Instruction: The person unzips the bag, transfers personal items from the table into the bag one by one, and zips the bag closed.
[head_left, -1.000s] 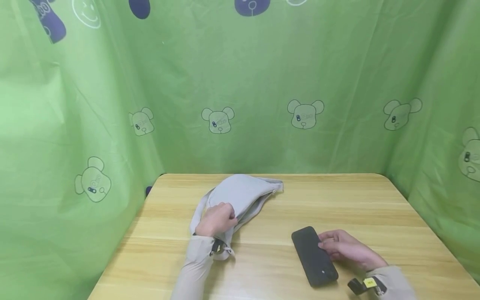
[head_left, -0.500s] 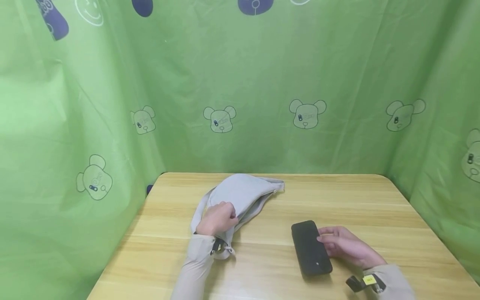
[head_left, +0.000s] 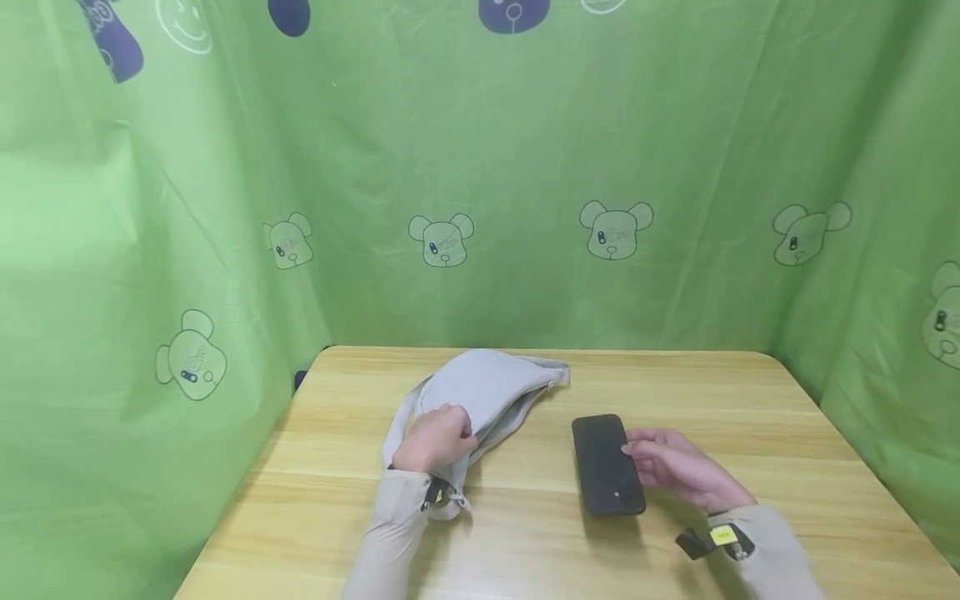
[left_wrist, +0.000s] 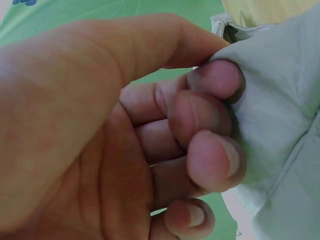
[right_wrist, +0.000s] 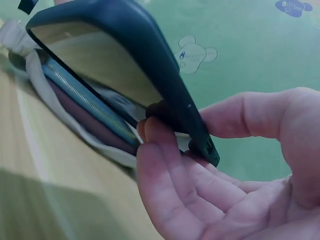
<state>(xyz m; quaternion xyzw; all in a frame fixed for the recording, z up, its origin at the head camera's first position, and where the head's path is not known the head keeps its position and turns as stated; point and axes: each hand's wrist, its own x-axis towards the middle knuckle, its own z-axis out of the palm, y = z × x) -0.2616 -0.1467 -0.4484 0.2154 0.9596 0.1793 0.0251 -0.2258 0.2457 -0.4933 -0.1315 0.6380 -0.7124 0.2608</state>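
A pale grey waist bag [head_left: 480, 385] lies on the table, its zipped mouth gaping toward the right. My left hand [head_left: 435, 437] pinches the edge of the bag's fabric between thumb and index finger, the other fingers curled against it in the left wrist view. To the right, my right hand [head_left: 678, 468] grips a smartphone [head_left: 606, 468] in a black case by its long right side, thumb on one face and fingers on the other. The phone is raised over the table, with a shadow below it. Inside the bag's mouth a light-blue zippered pouch [right_wrist: 90, 100] shows in the right wrist view.
The wooden table [head_left: 750, 417] is bordered by a green curtain [head_left: 525, 300] with bear faces at the back and both sides. A grey strap [head_left: 401, 417] loops out on the bag's left. Both wrists wear black straps.
My right hand has lifted the phone and carried it forward and slightly left, toward the bag. My left hand keeps its pinch on the bag, which has stayed in place.
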